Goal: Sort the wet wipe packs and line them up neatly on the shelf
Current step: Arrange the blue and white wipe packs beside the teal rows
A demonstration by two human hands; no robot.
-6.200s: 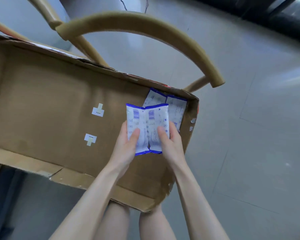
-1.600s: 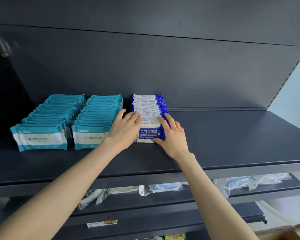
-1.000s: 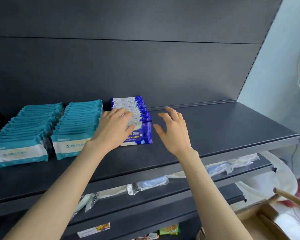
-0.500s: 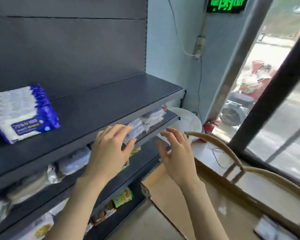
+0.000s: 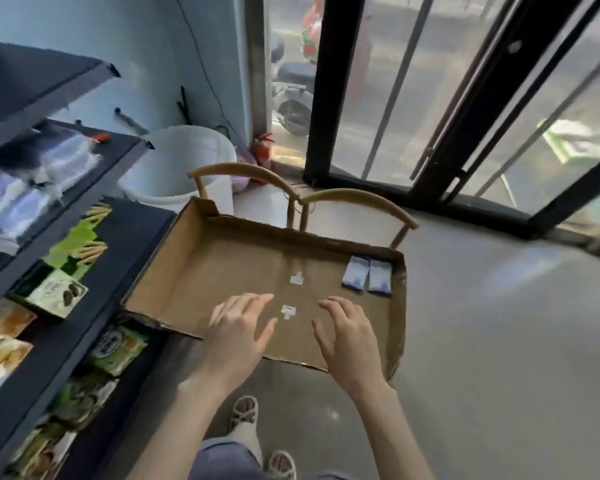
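My left hand (image 5: 238,332) and right hand (image 5: 349,336) hang over the near half of a cardboard box (image 5: 222,265), palms down, fingers spread and loose, holding nothing; neither touches the card. The box is wide and shallow, plain brown corrugated board with low walls, its near right corner crumpled and frayed; two small white tape patches (image 5: 296,279) are stuck to its matte floor, one of them between my hands.

The two wet wipe packs (image 5: 355,278) lie flat side by side in the far right corner of the box, touching each other and close to the right wall; they are small soft rectangular pouches, pale with blue-violet edges, slightly glossy; their print is too blurred to read.

Behind the box rise two curved wooden chair backs (image 5: 357,197), smooth, round-sectioned and tan; I cannot tell exactly how the box rests on the chairs.

On my left stands a dark metal shelf (image 5: 129,233) in tiers; clear plastic-wrapped bundles sit on an upper tier, green and yellow snack packs (image 5: 80,244) on the lower ones. A white plastic bucket (image 5: 177,157) stands in the corner against a pale blue wall, a red fire extinguisher (image 5: 262,150) just beside it. The floor (image 5: 499,341) is smooth grey and faintly shiny; black-framed glass doors (image 5: 329,98) run along the far side.
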